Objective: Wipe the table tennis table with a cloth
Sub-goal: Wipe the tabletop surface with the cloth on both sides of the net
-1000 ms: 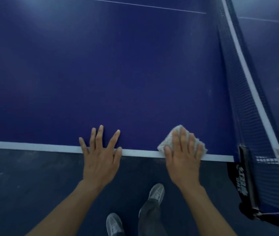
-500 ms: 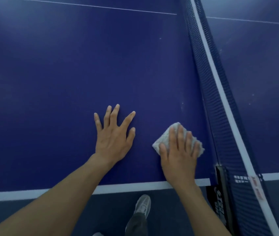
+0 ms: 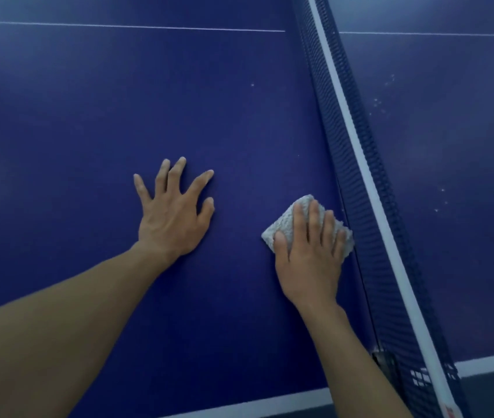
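Here, the right hand's fingers (image 3: 314, 220), straight and close together, press flat on a folded pale cloth (image 3: 283, 226). The right hand (image 3: 309, 257) covers the cloth's near half, with the forearm extended forward. The cloth lies on the blue table (image 3: 88, 101), just beside the net (image 3: 349, 152) to the fingers' right. To their left, the left hand (image 3: 171, 220) rests palm-down on the table, its fingers (image 3: 176, 173) spread apart and holding nothing.
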